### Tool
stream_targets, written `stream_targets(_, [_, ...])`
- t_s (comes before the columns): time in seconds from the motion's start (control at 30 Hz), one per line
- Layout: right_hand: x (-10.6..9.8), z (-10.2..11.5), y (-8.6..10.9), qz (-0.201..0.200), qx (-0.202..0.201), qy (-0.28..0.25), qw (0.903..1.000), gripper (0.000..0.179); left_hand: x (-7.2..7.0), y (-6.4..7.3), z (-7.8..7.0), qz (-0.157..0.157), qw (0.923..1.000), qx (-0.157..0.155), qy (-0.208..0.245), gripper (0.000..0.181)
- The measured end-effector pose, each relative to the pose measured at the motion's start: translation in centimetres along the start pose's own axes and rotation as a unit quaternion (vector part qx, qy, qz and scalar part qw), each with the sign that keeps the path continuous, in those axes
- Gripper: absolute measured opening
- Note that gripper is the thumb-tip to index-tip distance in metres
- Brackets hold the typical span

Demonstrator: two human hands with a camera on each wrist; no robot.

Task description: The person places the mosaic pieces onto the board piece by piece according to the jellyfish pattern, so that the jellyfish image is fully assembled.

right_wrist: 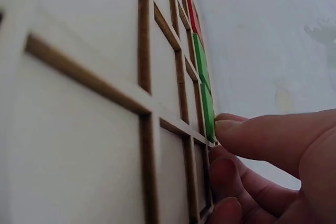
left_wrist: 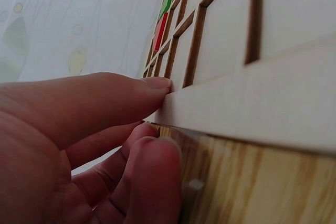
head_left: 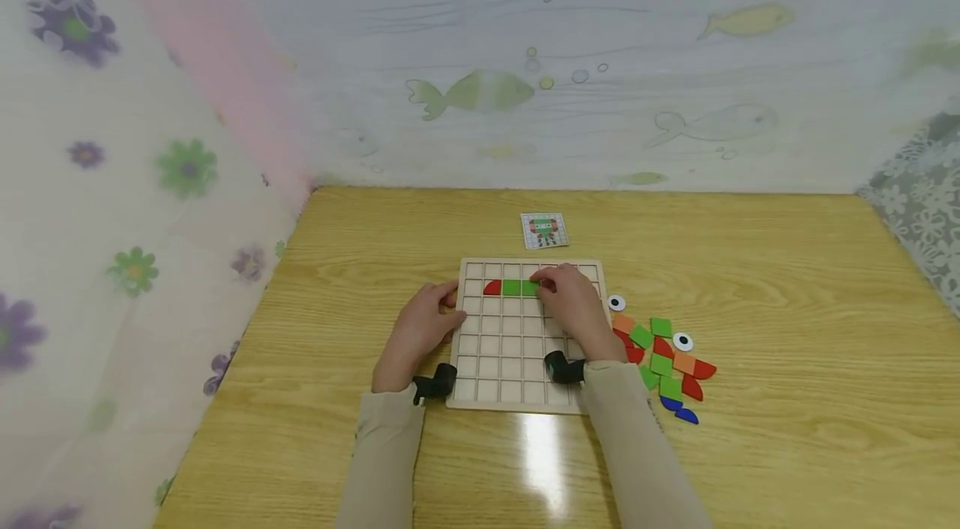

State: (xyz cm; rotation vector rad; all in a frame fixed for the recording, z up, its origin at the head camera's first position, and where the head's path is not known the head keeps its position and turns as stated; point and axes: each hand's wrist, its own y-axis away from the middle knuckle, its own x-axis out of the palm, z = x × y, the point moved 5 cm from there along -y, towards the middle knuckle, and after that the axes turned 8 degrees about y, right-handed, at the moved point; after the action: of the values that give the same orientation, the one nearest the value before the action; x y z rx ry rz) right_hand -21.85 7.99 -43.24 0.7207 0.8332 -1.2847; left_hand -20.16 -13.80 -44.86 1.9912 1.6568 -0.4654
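A wooden grid board (head_left: 510, 344) lies on the table. In its second row from the far edge sit a red quarter-round tile (head_left: 492, 288) and two green square tiles, the left one (head_left: 512, 287) beside the red. My left hand (head_left: 422, 327) holds the board's left edge, thumb (left_wrist: 149, 90) on the rim and the other fingers curled beside and below it. Over the board's right part, my right hand (head_left: 573, 304) has thumb and fingertips at the right green square tile (right_wrist: 208, 109), pinching its outer end; the hand hides several cells behind it.
A small picture card (head_left: 545, 231) with a gridded figure lies beyond the board. Right of the board are scattered green, red, orange and blue tiles, including a green square (head_left: 661, 326), a blue piece (head_left: 687, 416) and two round eye tiles, one nearer (head_left: 682, 341). A patterned wall (head_left: 570, 137) borders the table's far edge.
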Motion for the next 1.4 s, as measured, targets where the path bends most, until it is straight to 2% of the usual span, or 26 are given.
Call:
stream_targets(0.27, [-0.6,-0.7,0.4,0.016,-0.012,-0.025,0.9995,0.027,0.1,0.1,0.1,0.006,0.9999,-0.013,0.007,0.05])
stream_targets(0.57, [-2.5,-2.1,1.9,0.027,0.0,-0.038,0.9989,0.028,-0.1,0.0,-0.1,-0.003,1.0,0.003,-0.006,0.05])
stream_targets(0.87, [-3.6,-5.2,3.8,0.015,0.033,-0.051,0.998,0.032,-0.1,0.1,0.0,0.008,0.9999,-0.001,0.007,0.051])
stream_targets(1.13, [-5.6,-7.7,5.1,0.005,0.053,-0.081,0.9953,0.043,-0.1,0.5,-0.1,0.014,0.9996,-0.002,0.025,0.049])
stream_targets(1.4, [-7.7,-10.2,6.2,0.009,0.084,-0.044,0.9955,0.044,-0.2,0.4,-0.2,0.01,0.9995,-0.007,0.028,0.052])
